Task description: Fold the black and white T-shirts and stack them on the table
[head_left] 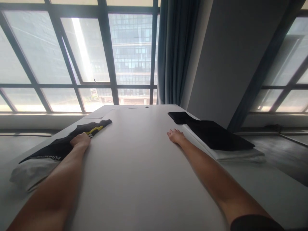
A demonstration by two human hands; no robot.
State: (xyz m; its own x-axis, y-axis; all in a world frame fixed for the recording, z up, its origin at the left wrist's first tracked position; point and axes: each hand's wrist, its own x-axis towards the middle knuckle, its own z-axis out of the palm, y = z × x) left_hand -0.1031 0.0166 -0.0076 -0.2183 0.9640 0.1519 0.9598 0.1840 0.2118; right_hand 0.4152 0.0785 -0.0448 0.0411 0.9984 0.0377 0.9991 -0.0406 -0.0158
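On the left side of the table lies a crumpled black garment (pixel 57 146) with pale lettering and a yellow patch. My left hand (pixel 81 140) rests on its near edge, fingers curled into the cloth beside the yellow part. A light grey cloth (pixel 36 171) bunches up at the garment's near end. Across the table, my right hand (pixel 176 136) lies on the bare white surface, holding nothing, with its fingers stretched apart. Just right of it, folded black clothing (pixel 214 134) lies on top of a folded white cloth (pixel 240 156).
The long white table (pixel 144 179) stretches away toward large windows. Sheets of paper (pixel 97 114) lie at its far left, and a dark round hole (pixel 147 106) sits near the far edge. A grey curtain (pixel 176 54) and a wide pillar (pixel 223 57) stand beyond it.
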